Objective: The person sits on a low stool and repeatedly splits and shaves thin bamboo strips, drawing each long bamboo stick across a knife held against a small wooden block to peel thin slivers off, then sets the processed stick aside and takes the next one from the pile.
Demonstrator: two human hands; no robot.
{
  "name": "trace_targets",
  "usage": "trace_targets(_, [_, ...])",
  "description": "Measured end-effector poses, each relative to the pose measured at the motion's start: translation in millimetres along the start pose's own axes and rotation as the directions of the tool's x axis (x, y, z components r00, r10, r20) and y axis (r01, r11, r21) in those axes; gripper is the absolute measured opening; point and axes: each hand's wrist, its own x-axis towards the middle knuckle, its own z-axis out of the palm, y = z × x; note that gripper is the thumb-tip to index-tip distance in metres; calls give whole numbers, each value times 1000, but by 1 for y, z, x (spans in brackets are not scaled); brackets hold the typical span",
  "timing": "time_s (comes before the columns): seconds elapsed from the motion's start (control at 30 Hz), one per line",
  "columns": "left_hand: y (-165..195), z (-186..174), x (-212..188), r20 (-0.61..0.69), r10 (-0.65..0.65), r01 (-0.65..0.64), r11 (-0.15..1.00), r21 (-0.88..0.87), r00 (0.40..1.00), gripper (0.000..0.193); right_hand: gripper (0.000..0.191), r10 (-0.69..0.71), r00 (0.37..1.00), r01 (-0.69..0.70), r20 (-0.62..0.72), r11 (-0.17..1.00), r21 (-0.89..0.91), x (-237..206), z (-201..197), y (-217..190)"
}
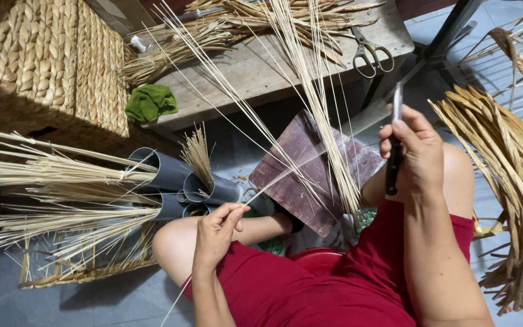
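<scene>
Grey floor tiles and a low wooden table (pixel 255 72) carrying scissors (pixel 370 53) and a green cloth (pixel 150 102) lie beyond the person's knees. The left hand (pixel 218 233) pinches a thin pale reed (pixel 286 175) between closed fingers, the strip running up past them toward a dark board (pixel 310 175). The right hand (pixel 416 151) has its fingers wrapped around a knife (pixel 394 145), blade rising above them.

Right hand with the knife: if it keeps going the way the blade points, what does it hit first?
The right hand holds the knife blade-up toward the wooden bench; likely its edge near the scissors comes first, though depth is unclear.
</scene>
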Motion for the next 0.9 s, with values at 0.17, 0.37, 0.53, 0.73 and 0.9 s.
trace_targets(0.17, [1, 12, 4, -41, -53, 50, 996, -73, 998, 20, 43, 101, 989, -86, 105, 987, -138, -9, 18, 8])
trace_targets(0.37, [10, 38, 10, 50, 33, -29, 997, -67, 998, 20, 48, 487, 799, -389, 352, 866, -315, -32, 54, 42])
trace_targets(0.53, [20, 50, 10, 83, 10, -6, 998, -55, 996, 21, 45, 490, 784, -382, 381, 865, -327, -37, 64, 56])
trace_targets(0.73, [25, 53, 10, 66, -26, 24, 999, 23, 998, 21, 39, 514, 770, -392, 378, 849, -355, -38, 62, 61])
trace_targets(0.9, [17, 43, 4, 33, 109, -108, 994, -28, 993, 18, 34, 410, 863, -335, 295, 902, -272, -26, 48, 58])
